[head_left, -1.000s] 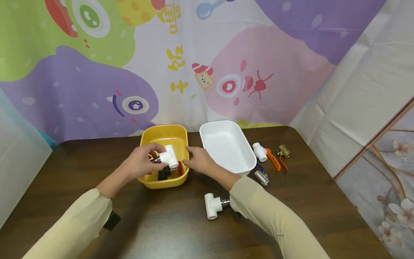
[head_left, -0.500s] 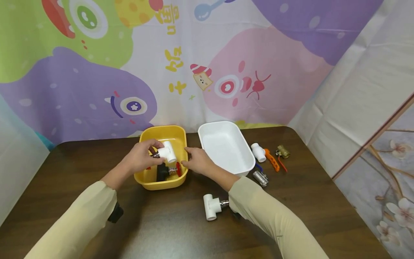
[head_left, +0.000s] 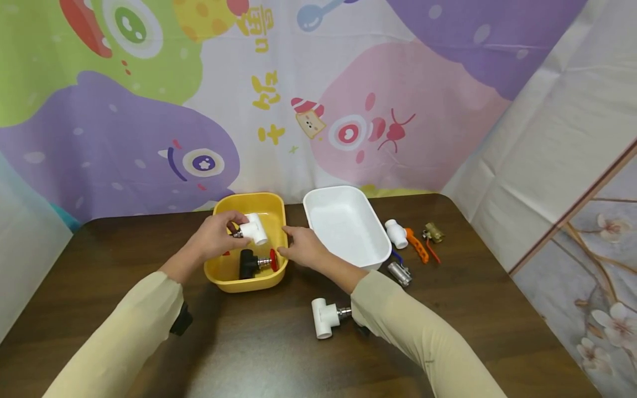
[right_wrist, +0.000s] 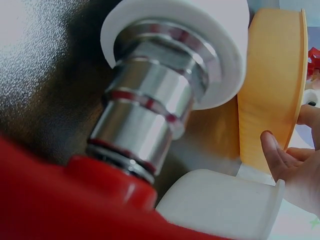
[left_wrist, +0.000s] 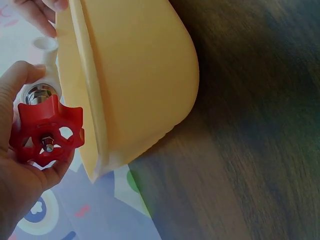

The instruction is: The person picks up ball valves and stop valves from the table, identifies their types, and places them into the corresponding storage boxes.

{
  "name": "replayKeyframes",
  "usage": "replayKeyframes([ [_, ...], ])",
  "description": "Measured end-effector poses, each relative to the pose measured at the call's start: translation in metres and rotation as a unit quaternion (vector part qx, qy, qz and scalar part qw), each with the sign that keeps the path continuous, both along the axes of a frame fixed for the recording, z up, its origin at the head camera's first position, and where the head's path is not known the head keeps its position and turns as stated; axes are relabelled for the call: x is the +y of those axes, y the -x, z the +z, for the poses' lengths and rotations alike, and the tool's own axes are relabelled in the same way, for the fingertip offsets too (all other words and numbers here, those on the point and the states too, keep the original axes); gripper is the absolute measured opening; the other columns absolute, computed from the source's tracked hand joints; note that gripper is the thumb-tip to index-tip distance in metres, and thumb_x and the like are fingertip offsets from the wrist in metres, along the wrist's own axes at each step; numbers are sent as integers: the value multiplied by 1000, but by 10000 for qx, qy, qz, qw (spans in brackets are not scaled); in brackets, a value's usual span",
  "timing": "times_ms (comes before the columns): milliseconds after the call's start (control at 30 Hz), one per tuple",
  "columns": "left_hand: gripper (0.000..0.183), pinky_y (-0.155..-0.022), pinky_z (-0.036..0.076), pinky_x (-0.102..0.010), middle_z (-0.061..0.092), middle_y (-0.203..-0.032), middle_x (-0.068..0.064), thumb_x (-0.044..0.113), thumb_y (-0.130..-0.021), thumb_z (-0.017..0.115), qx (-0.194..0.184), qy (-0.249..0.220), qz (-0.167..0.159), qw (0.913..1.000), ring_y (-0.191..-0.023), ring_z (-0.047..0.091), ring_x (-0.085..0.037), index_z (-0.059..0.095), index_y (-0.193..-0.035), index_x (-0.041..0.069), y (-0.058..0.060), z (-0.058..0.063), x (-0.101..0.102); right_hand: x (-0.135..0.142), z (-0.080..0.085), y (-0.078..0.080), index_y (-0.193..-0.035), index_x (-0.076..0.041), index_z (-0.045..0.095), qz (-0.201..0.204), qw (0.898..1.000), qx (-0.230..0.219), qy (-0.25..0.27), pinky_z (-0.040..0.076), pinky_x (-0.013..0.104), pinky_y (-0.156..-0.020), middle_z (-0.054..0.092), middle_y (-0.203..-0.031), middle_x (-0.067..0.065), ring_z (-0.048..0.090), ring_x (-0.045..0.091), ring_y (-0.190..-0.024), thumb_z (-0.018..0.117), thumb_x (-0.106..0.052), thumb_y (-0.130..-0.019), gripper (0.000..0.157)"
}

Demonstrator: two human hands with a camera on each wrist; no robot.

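Note:
My left hand (head_left: 214, 239) grips a white tee-shaped stop valve (head_left: 255, 229) by its stem end, above the yellow basin (head_left: 221, 284). In the left wrist view, the valve's red handwheel (left_wrist: 47, 131) faces the camera between thumb and fingers. Inside the basin lies a black stop valve (head_left: 247, 264) with a red handwheel. My right hand (head_left: 304, 246) pinches the basin's right rim, the thumb outside the wall. Nearer to me on the table, another white stop valve (head_left: 324, 319) lies partly hidden by the right forearm; its metal stem (right_wrist: 135, 115) looms large in the right wrist view.
A white basin (head_left: 343, 221) stands right of the yellow one. Beside it lie a white ball valve (head_left: 396, 234) with an orange handle (head_left: 417, 246), a brass valve (head_left: 434, 232) with a red lever, and a silver valve (head_left: 400, 273) with a blue lever. A printed curtain (head_left: 278, 166) hangs behind the table.
My left hand has raised the white stop valve slightly up and away within the yellow basin, uncovering the black valve. The right hand stays at the rim.

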State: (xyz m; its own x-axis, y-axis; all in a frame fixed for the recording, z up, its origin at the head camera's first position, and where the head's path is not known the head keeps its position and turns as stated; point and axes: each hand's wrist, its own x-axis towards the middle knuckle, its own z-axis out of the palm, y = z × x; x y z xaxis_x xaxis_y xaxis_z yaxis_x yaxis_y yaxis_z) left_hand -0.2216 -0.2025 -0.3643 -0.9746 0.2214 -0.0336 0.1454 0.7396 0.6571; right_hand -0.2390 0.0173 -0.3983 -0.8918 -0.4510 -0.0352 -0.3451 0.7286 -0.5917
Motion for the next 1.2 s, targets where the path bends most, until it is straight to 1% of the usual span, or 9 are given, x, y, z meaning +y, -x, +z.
replayKeyframes([
  [167, 41, -59, 53, -25, 59, -99, -14, 20, -79, 74, 39, 53, 1, 10000, -86, 53, -24, 57, -112, 3, 3, -3, -1, 0, 0, 0, -137, 0, 45, 32, 10000, 13, -37, 45, 19, -59, 68, -101, 14, 55, 9, -62, 66, -23, -85, 60],
  [300, 41, -59, 53, -25, 59, -100, -15, 20, -79, 74, 17, 110, 5, 9999, -85, 53, -24, 57, -112, 2, 5, -6, -3, 0, 1, 0, -137, 0, 45, 33, 10000, 5, -24, 45, 17, -58, 67, -103, 14, 55, 8, -62, 66, -23, -85, 61],
  [533, 42, -59, 53, -25, 58, -104, -16, 21, -80, 73, 13, 117, 53, 9999, -86, 52, -25, 56, -114, 2, 9, -8, -4, 0, 1, 0, -137, -1, 45, 1, 10000, -52, 57, 44, 16, -54, 66, -91, 11, 54, 8, -60, 66, -23, -85, 60],
  [700, 41, -62, 53, -25, 58, -106, -15, 20, -81, 72, -111, 99, 137, 9998, -87, 52, -25, 55, -114, 3, 12, -10, -4, 0, 1, 0, -137, 0, 45, 12, 10000, -65, 45, 43, 16, -54, 66, -89, 11, 53, 8, -61, 66, -23, -85, 60],
  [800, 41, -67, 54, -27, 58, -110, -16, 21, -81, 72, -121, 133, 145, 9997, -89, 52, -26, 55, -114, 3, 13, -12, -4, 1, 2, -1, -137, 0, 45, 23, 10000, -62, 40, 44, 17, -55, 67, -93, 12, 54, 8, -62, 66, -23, -85, 60],
  [900, 42, -70, 54, -28, 57, -113, -17, 21, -81, 72, -101, 169, 119, 9997, -91, 52, -26, 55, -114, 2, 14, -15, -5, 1, 1, -1, -137, -1, 45, 27, 9999, -80, 58, 45, 17, -56, 67, -102, 14, 56, 8, -65, 66, -24, -85, 60],
  [1033, 42, -66, 54, -27, 57, -112, -18, 20, -81, 71, -77, 138, 95, 9998, -91, 52, -27, 55, -115, 1, 15, -18, -5, 1, -1, -1, -137, -2, 46, 34, 10000, -49, 56, 47, 17, -58, 66, -109, 14, 59, 8, -67, 66, -24, -85, 60],
  [1133, 42, -62, 54, -26, 58, -110, -18, 20, -81, 71, -65, 95, 92, 9999, -90, 52, -27, 55, -114, 1, 16, -19, -6, 2, -1, 0, -136, -2, 46, 37, 10000, 2, 49, 47, 16, -58, 66, -110, 13, 60, 9, -69, 67, -25, -85, 60],
  [1200, 42, -63, 53, -26, 58, -109, -17, 20, -81, 72, -66, 76, 96, 9999, -90, 52, -27, 55, -114, 1, 17, -20, -6, 2, -1, 0, -136, -2, 47, 38, 10000, 15, 66, 47, 16, -58, 66, -111, 13, 61, 9, -69, 67, -24, -85, 59],
])
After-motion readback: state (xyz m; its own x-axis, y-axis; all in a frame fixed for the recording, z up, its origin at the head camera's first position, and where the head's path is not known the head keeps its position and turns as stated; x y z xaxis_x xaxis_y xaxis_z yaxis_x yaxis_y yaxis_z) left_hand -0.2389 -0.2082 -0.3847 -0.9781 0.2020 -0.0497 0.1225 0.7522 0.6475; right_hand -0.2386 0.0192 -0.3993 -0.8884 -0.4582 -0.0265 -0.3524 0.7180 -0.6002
